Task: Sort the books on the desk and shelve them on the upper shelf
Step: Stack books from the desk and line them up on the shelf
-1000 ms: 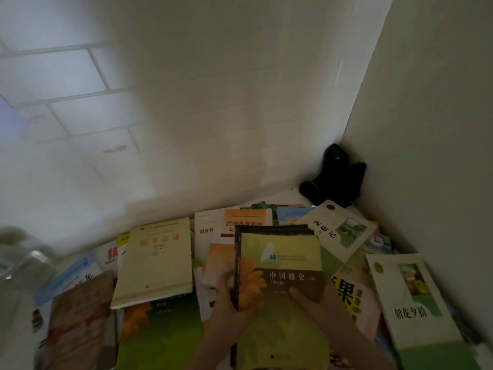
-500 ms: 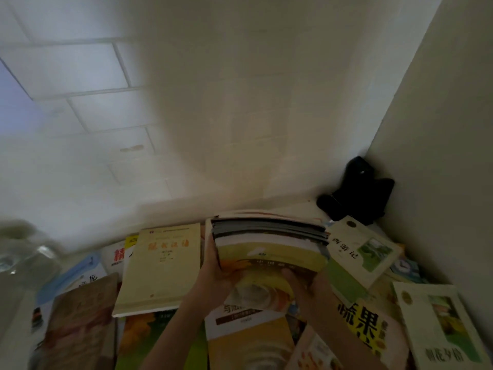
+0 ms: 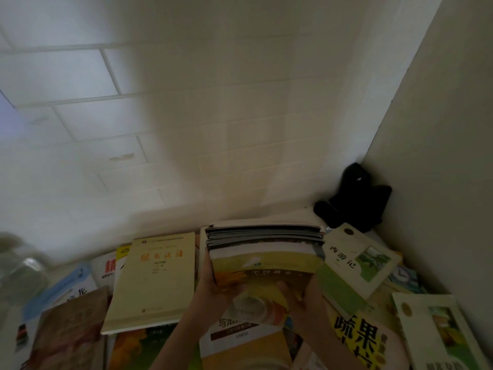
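Stack of books [image 3: 264,252]: gathered pile, yellow-green cover nearest the camera, page edges and spines fanned toward the wall. Held raised above the bench litter, at centre of view, directly ahead of both hands. Long axis running left to right, covers tilted up toward the camera.

Left hand [image 3: 213,287]: at the stack's left end, fingers curled round the lower left corner, thumb up the side edge. Gripping.

Right hand [image 3: 301,292]: at the lower right of the stack, fingers curled over the front cover, pinching the bundle from beneath and in front. Both hands equally near; load shared between them.

Upper shelf: not in view. Judged to lie above, so the stack to go up and away from the bench.

Bench [image 3: 298,214]: pale top, mostly covered. Cream book [image 3: 154,279] flat just left of the left hand; white book with green picture [image 3: 357,260] just right of the stack; yellow book with large black characters [image 3: 360,340] below the right hand; further books overlapping on all sides.

Room: corner of white tiled wall [image 3: 160,102] and plain side panel [image 3: 440,156]; black object [image 3: 352,196] in the corner, kind unclear. Dim light, blurred clear thing at far left.
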Demonstrator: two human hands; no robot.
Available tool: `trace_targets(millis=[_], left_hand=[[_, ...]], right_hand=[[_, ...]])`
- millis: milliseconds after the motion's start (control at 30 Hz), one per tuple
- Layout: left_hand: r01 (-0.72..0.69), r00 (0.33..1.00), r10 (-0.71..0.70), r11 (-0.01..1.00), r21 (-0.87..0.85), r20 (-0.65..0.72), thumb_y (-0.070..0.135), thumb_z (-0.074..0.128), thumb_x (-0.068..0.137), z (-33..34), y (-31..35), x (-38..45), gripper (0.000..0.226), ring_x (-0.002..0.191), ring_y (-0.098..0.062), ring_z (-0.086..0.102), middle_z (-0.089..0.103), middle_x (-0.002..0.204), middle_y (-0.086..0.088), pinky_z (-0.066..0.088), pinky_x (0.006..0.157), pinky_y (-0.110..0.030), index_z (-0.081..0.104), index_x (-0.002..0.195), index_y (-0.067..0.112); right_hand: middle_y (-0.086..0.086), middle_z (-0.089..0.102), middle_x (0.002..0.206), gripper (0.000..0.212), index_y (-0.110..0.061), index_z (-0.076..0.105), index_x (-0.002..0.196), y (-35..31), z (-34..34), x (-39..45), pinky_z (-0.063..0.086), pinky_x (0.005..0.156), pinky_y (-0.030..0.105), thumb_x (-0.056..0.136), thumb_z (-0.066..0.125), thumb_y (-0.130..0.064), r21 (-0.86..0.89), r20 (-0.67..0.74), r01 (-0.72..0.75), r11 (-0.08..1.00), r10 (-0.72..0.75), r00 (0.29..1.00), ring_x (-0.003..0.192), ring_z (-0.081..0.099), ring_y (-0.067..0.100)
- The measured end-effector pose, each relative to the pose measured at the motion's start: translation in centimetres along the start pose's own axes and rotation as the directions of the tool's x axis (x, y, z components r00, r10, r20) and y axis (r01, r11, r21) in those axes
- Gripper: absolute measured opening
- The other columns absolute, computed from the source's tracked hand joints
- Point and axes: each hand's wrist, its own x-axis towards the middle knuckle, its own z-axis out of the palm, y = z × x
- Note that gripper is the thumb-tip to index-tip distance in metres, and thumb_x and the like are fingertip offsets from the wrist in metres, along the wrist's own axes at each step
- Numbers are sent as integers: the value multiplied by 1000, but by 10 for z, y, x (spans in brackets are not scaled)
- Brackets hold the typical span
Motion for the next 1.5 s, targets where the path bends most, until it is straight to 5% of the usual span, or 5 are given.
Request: trace_targets(millis=[367,800,1100,1300,1500], left_hand=[[-276,927,276,961,36,-256,7,88,62,-48,125,-65,79,94,-12,69,69,106,2,57,74,-27,49,129,25],[-500,372,696,707,500,-613,31,86,53,-224,339,-314,93,113,-8,62,66,122,12,51,95,-28,47,137,28],[-602,323,782,605,521,-533,23,84,67,-318,473,-342,78,111,-20,65,67,121,-1,54,90,-43,48,136,24],[-670,283,796,563,484,-535,19,80,70,-408,541,-309,75,105,-11,66,67,118,9,58,83,-36,45,135,34],[-685,316,757,599,414,-572,13,79,74,-480,548,-264,74,108,-14,63,63,121,8,58,82,-35,43,135,36]], right_hand=[[-16,65,113,46,-44,46,121,-150,1,-15,58,75,27,82,68,-30,165,102,146,975,-164,981,96,66,2],[-29,68,99,36,-40,52,112,-439,147,-131,54,68,16,82,70,-29,493,365,519,698,-708,605,89,66,-5],[-19,66,109,46,-32,49,126,-623,199,-135,49,81,19,85,71,-31,534,269,686,494,-869,416,98,62,-4],[-10,66,118,40,-27,52,125,-728,263,-100,51,97,37,89,68,-19,535,323,683,497,-867,379,107,63,9],[-9,68,112,36,-33,51,122,-757,327,-66,59,75,52,91,66,-23,466,479,590,659,-749,458,100,68,18]])
